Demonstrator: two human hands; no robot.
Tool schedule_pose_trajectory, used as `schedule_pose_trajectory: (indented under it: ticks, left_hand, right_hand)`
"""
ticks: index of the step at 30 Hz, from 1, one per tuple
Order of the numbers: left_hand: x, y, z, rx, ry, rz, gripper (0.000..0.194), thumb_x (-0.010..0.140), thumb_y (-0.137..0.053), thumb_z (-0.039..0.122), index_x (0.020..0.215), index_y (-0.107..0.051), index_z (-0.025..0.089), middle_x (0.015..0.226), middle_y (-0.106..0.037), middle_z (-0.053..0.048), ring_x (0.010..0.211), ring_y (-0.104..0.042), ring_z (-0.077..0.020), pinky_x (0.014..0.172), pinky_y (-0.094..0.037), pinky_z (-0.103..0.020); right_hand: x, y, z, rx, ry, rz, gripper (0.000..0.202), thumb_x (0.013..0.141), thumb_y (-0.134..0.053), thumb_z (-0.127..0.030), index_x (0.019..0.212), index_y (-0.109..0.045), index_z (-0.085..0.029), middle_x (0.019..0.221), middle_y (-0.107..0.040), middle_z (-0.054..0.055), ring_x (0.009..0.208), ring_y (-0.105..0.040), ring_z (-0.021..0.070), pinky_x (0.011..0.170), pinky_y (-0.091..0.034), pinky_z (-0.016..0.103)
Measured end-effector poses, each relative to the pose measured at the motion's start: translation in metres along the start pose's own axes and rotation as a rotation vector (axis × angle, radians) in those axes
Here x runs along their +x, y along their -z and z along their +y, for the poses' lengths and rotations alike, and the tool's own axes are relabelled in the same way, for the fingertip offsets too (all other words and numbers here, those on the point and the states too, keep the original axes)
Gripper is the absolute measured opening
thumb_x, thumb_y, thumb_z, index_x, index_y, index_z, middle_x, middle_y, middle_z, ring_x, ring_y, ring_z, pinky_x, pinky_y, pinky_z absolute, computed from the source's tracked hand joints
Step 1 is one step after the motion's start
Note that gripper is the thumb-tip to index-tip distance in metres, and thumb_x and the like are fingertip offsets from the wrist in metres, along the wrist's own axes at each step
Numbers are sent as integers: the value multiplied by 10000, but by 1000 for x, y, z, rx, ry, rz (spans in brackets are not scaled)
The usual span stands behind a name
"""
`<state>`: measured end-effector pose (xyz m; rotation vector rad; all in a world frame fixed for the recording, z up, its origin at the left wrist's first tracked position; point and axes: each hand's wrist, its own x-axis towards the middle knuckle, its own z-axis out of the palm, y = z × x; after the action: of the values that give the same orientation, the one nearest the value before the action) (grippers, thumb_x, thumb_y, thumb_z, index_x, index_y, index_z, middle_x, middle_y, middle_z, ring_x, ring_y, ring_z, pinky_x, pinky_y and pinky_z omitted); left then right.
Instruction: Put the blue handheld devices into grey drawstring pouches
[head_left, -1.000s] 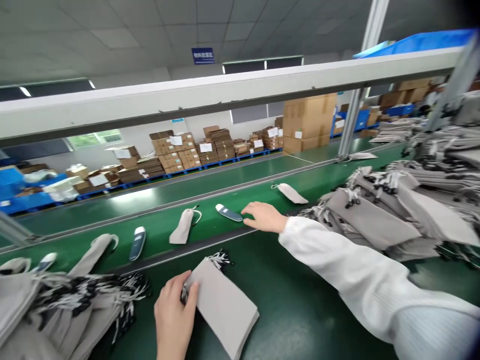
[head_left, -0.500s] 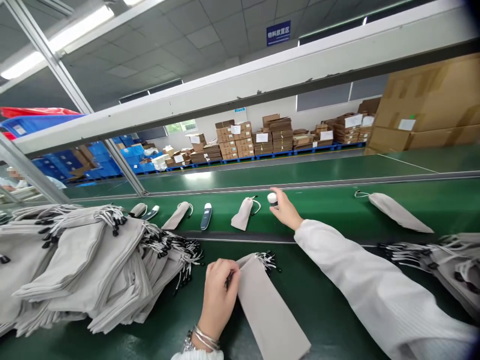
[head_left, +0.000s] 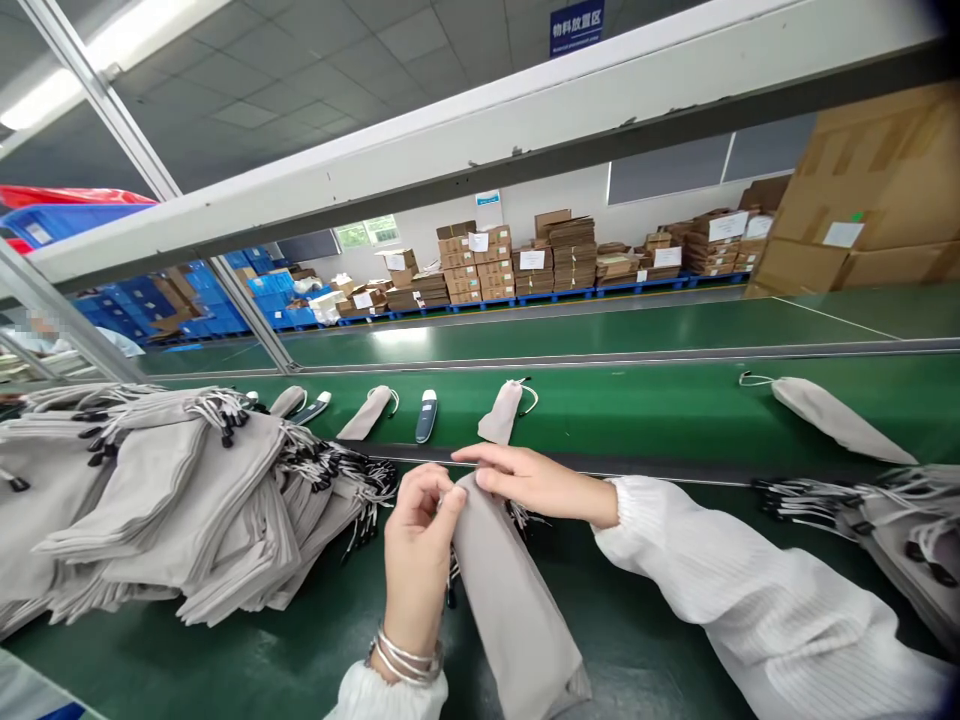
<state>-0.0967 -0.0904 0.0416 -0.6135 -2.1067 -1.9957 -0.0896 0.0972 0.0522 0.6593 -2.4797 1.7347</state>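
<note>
Where the green worktable [head_left: 225,650] meets the conveyor belt [head_left: 637,410], our left hand [head_left: 420,560] and right hand [head_left: 536,482] pinch the mouth of a grey pouch [head_left: 510,610]; its contents are hidden. Cardboard boxes [head_left: 555,255] line the far wall, and a stack of pouches [head_left: 157,500] lies left.

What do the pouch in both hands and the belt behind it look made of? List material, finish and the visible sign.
Pouch: soft grey matte fabric, probably microfibre or felt; it drapes and creases, with drawcords at its mouth.
Belt: smooth green rubber or PVC, by its look; even surface with a dull sheen.
</note>
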Motion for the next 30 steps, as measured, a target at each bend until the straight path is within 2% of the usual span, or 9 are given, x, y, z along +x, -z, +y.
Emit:
schedule_pose_trajectory:
  ticks: [3,7,10,12,16,19,22,24,30]
  left_hand:
    - [10,10,8,-197,174,74,317,733,-812,393,808,-593,175,858,-561,-5,633,-493,-83,535,-414,-176]
    - [24,26,17,-369,196,227,374,746,-805,422,812,-510,201,670,-386,76,472,-296,-33,400,-217,-133]
    - [22,27,9,-294,101,153,293,807,-741,400,902,-541,208,728,-441,54,505,-348,-47,431,-263,-150]
    - [14,25,-6,-48,44,24,227,832,-694,347,980,-592,208,739,-479,38,553,-416,-80,494,-346,-187]
    - [-4,26,-45,426,-25,-196,180,842,-627,250,1014,-666,215,968,-612,-49,837,-587,-193,747,-486,-320]
    - [-9,28,-60,545,-8,-309,154,844,-593,202,969,-682,212,977,-633,-61,923,-611,-233,826,-491,-375]
    - [-10,27,-59,615,-32,-311,152,805,-592,124,901,-672,211,923,-638,-53,897,-615,-238,814,-481,-385]
    - [-11,24,-55,675,-102,-288,176,784,-591,72,869,-657,212,910,-643,-50,886,-610,-239,820,-466,-397]
    - [-14,19,-60,836,-267,-258,287,758,-540,-26,857,-615,233,860,-632,-28,845,-592,-231,829,-442,-420]
  right_hand:
    - [-5,11,-11,271,-150,11,268,912,-583,-310,1162,-537,-225,630,-403,-85,497,-365,89,468,-300,208]
    - [-15,36,-34,710,-75,263,164,879,-600,-263,949,-452,-248,577,-154,-129,437,-61,61,418,-120,199]
    - [-23,57,-51,757,32,452,162,879,-606,-274,954,-465,-250,582,-151,-122,433,-70,72,408,-175,201]
    - [-26,69,-54,665,176,673,146,876,-601,-246,958,-481,-250,578,-188,-118,425,-139,79,445,-310,208]
    - [-13,85,-29,164,478,1057,68,935,-533,-219,978,-490,-251,601,-355,-105,469,-395,100,750,-495,326]
    - [19,82,10,-253,348,944,245,954,-498,-254,1194,-447,-244,767,-564,-33,683,-594,166,761,-490,341]
    - [68,63,52,-556,-18,556,448,953,-474,-267,1379,-342,-219,1089,-639,77,913,-648,201,787,-489,333]
    - [103,44,76,-679,-232,366,460,940,-508,-322,1369,-392,-201,1189,-626,118,1014,-646,234,827,-481,346]
    - [175,-3,122,-717,-499,310,562,825,-632,-424,1277,-458,-139,1183,-614,200,1002,-667,318,786,-490,406]
